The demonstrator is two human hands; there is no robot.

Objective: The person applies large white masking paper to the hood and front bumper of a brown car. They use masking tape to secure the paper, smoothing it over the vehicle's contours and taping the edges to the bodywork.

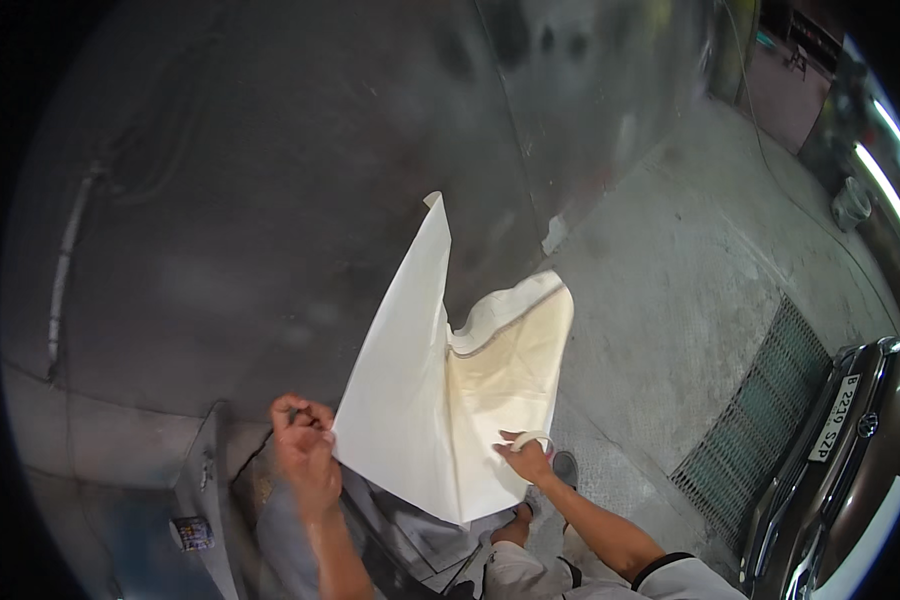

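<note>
Grey floor (660,260) (partly grated), dark wall (300,180), sheet (395,390).

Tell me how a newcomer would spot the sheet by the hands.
Find the dark wall. In front, by the left hand and right hand, is a large creased sheet. White left, cream right, it looks far paler than wall or floor.
</note>
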